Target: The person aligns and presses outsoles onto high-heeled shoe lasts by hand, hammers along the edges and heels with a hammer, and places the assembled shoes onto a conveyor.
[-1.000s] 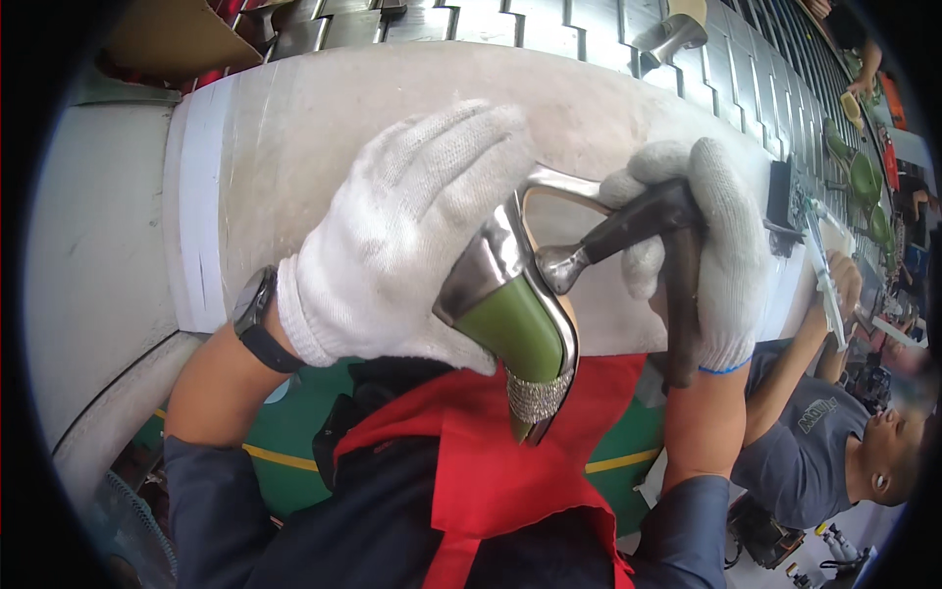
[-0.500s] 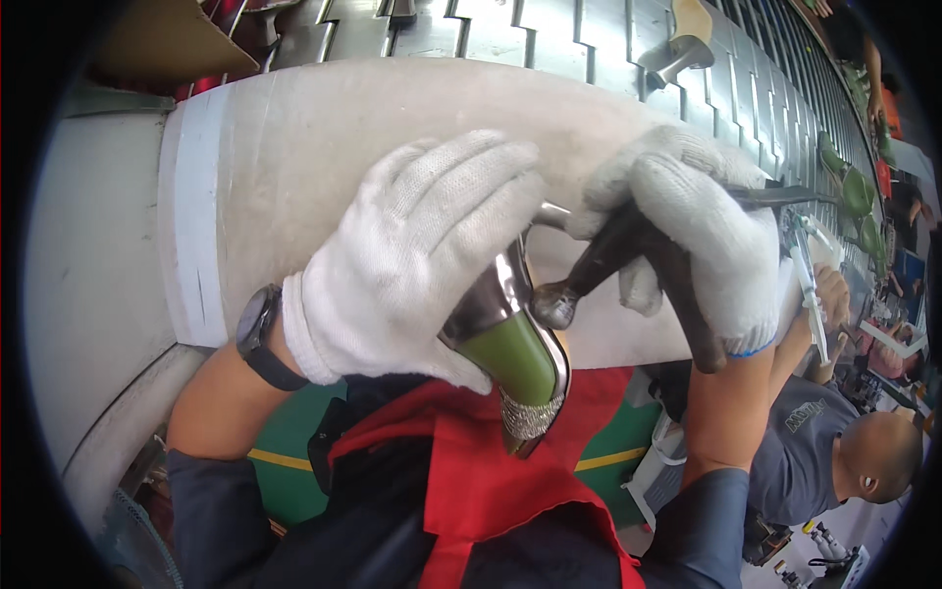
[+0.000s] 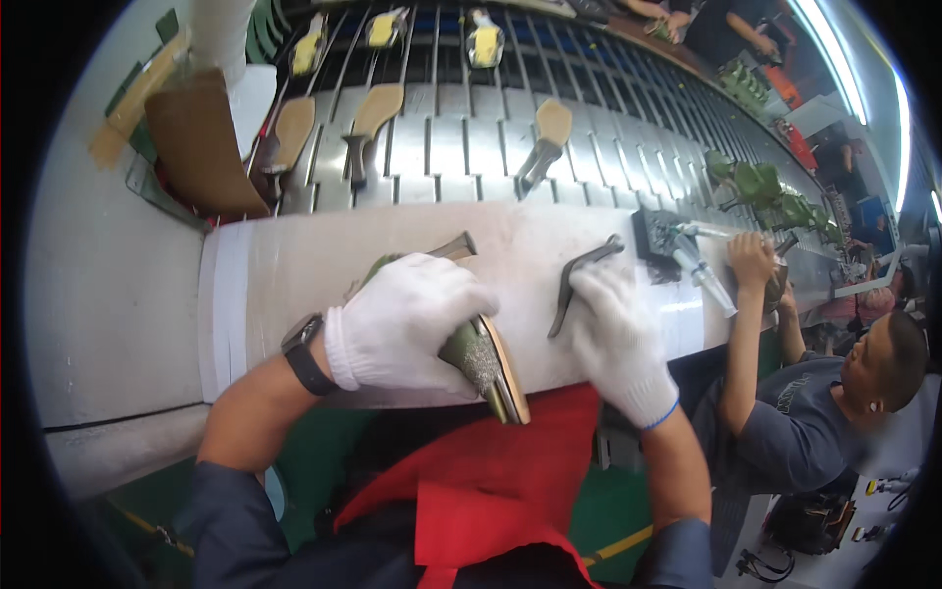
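A green high-heeled shoe [image 3: 473, 355] with a glittery toe and a tan sole edge is tilted over the near edge of the work surface. My left hand [image 3: 417, 319], in a white knit glove, is closed around its middle and hides much of it. A dark heel [image 3: 457, 245] and a bit of green show beyond the fingers. To the right, my gloved right hand [image 3: 618, 329] rests over a dark curved metal tool, apparently lasting pincers [image 3: 566, 285], low at the work surface. The fingers, slightly blurred, overlap the tool and hide part of it.
Behind the pale work surface [image 3: 294, 294] runs a slatted metal conveyor [image 3: 442, 147] carrying several tan soles with heels. A black block [image 3: 655, 240] and clear-handled tools [image 3: 699, 270] lie at right, beside a co-worker's hand [image 3: 751, 257]. A brown panel [image 3: 201, 137] stands at left.
The view has tilted up, showing more conveyor. My right hand has moved away from the shoe and down to the work surface with the pincers. The left hand still holds the shoe, now turned.
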`<control>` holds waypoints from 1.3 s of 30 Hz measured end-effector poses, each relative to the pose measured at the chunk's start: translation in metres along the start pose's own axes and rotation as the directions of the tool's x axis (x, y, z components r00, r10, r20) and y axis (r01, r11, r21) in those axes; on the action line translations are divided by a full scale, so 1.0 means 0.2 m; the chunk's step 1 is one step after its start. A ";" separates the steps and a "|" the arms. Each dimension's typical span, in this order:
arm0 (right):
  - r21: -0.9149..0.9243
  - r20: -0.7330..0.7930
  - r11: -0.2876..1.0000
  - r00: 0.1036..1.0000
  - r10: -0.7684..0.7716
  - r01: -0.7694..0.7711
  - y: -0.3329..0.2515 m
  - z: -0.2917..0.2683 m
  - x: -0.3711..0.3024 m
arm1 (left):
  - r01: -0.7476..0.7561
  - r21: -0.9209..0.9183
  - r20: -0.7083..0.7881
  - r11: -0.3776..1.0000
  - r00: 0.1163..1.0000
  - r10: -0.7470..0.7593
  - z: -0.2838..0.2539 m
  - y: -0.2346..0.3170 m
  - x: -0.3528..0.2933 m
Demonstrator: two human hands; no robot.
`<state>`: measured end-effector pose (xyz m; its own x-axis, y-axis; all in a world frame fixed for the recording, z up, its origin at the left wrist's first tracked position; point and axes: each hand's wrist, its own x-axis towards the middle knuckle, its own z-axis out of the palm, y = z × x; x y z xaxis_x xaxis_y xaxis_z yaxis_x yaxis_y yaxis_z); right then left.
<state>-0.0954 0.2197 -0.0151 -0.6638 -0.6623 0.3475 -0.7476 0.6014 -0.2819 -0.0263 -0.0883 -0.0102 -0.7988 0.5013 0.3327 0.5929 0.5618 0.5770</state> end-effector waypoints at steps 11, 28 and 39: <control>0.735 -0.370 0.677 0.850 0.376 0.021 -0.32 0.41 0.04 | 0.197 -0.842 -0.166 0.501 0.790 -0.590 0.21 -0.03 0.24; 0.380 -0.194 0.547 0.514 0.836 -0.746 0.50 0.31 0.88 | 0.658 0.234 -0.148 0.716 0.752 -0.643 0.29 -0.84 1.08; 0.395 -0.151 0.861 0.902 0.406 -0.321 0.25 0.41 0.59 | -0.209 0.545 -0.366 0.812 0.812 0.455 0.05 -0.75 0.82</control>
<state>-0.2128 0.1341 -0.0606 -0.8983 -0.2859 0.3336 -0.4390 0.5535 -0.7077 -0.2455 -0.0830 -0.0488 -0.4166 0.4220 0.8052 0.7041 0.7101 -0.0078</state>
